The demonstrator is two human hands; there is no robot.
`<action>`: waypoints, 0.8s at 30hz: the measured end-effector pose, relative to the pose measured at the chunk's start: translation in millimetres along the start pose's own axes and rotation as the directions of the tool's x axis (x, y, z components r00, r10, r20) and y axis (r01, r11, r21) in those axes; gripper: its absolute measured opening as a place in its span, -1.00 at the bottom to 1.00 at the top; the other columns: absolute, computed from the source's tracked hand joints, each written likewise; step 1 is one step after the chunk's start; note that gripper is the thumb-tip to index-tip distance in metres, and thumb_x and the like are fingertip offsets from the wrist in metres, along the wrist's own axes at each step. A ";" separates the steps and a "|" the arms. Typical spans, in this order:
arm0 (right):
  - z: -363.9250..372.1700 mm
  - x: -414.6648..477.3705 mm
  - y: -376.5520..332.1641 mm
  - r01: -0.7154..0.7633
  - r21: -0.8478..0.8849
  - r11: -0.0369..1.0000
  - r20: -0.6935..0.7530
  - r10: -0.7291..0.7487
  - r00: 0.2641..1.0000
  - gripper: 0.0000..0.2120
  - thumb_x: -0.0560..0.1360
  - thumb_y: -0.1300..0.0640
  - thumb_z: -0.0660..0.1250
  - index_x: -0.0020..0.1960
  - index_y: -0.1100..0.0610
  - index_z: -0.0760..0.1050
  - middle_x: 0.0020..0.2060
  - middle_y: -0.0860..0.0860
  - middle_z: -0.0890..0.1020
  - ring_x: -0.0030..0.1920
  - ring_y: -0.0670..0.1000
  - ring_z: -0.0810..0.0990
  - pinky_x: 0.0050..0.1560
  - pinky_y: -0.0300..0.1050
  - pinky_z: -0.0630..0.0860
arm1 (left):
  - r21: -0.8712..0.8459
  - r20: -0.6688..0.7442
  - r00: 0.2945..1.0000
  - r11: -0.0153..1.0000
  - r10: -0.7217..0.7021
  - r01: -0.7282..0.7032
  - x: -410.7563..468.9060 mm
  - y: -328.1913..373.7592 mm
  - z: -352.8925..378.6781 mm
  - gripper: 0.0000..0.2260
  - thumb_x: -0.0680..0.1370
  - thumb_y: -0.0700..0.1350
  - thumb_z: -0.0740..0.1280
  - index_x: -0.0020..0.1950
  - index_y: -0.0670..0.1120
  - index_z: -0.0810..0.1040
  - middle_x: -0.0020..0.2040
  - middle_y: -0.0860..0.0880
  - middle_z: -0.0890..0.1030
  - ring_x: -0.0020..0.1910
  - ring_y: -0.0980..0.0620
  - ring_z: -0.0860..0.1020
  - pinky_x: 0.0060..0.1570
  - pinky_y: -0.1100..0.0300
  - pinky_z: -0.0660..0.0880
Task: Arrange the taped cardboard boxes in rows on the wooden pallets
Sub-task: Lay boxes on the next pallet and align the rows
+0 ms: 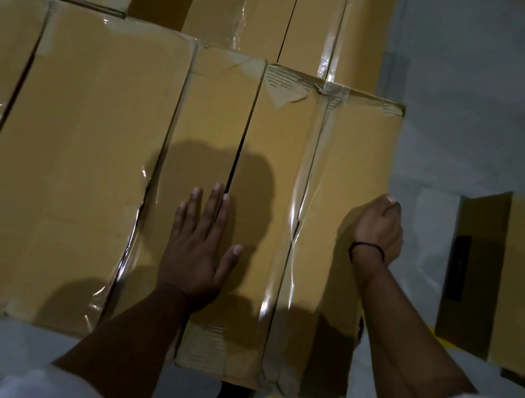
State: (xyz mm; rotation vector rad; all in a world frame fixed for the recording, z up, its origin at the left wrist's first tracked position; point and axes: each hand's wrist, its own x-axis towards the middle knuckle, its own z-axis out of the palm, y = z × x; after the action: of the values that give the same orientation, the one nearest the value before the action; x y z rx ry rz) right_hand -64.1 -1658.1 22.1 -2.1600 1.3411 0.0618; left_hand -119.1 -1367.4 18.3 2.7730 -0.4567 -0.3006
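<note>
The cardboard box (336,183) in front of us is sitting flush beside a neighbouring box (71,149), with more boxes (269,2) lined up behind, so we are judging the row as partly built. A spare box (519,276) is waiting apart on the floor (496,99) to our right. We are pressing our left hand (200,251) flat on the top, fingers (212,211) straight and close together, while our right hand (379,229) is curling over the right edge, gripping it. The pallets are hiding underneath, and the row's ends are running out of view.
</note>
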 end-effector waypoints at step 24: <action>10.2 2.1 6.7 0.114 -0.066 0.991 0.015 -0.113 0.994 -0.49 0.72 -0.14 -0.11 0.33 0.21 0.37 0.27 0.26 0.54 0.22 0.30 0.52 0.07 0.09 0.38 | 0.320 0.039 0.995 0.944 -0.094 0.077 0.7 24.1 0.6 -0.16 0.62 0.42 -0.07 0.68 -0.13 -0.19 0.67 -0.13 -0.25 0.64 -0.19 -0.28 0.58 -0.27 -0.18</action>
State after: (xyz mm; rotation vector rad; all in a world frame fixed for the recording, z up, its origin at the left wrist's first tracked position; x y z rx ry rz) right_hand -65.9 -1656.8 9.9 -2.2840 1.2236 0.0751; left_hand -125.2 -1389.5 25.9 3.1132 -0.4313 -0.3494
